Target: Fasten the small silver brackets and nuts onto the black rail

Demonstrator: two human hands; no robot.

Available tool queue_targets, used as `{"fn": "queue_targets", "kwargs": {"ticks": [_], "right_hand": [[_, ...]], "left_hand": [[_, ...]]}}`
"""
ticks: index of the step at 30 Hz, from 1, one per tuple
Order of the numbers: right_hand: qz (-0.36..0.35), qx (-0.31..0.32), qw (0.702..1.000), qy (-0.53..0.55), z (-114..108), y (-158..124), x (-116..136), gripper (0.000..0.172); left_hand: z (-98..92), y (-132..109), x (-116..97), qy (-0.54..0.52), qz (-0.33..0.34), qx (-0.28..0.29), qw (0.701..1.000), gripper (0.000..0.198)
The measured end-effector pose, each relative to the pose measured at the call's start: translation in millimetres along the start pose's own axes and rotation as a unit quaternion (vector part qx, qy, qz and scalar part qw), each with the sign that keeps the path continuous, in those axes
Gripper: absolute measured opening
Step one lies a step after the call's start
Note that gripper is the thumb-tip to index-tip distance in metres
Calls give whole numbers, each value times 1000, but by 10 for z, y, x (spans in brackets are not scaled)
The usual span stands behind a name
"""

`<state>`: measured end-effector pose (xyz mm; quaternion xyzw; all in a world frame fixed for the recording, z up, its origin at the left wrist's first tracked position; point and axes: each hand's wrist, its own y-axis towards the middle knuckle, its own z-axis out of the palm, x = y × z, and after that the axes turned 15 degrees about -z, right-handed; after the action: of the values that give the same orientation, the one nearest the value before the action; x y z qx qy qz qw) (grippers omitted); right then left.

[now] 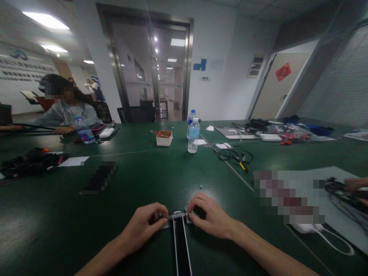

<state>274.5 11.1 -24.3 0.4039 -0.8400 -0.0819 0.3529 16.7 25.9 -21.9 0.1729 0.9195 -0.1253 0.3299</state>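
Note:
A long dark strip with pale metal edges point(181, 245) lies on the green table, running towards me. Across its far end sits a thin metal rod, apparently threaded point(177, 216). The thumb and fingers of my left hand point(145, 222) pinch the rod's left end, beside a small flat plate point(166, 225) partly under the fingertips. My right hand point(209, 216) pinches the opposite end, its fingers curled round. Another small pale plate point(188, 219) shows there, mostly hidden. Beyond my right hand lies a small nut point(201, 186).
Ahead stand a clear water bottle point(193, 136) and a small white box point(164, 138). Black cables point(234, 153) lie to the right, dark wiring point(31, 163) to the left. A person point(69, 103) sits far left; another person's hand point(356, 186) works at right.

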Motion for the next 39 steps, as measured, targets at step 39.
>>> {"fn": "queue_targets", "kwargs": {"ticks": [39], "right_hand": [[-35, -4, 999, -13, -21, -17, 32, 12]], "left_hand": [[-10, -1, -30, -1, 0, 7, 1000, 15]]}}
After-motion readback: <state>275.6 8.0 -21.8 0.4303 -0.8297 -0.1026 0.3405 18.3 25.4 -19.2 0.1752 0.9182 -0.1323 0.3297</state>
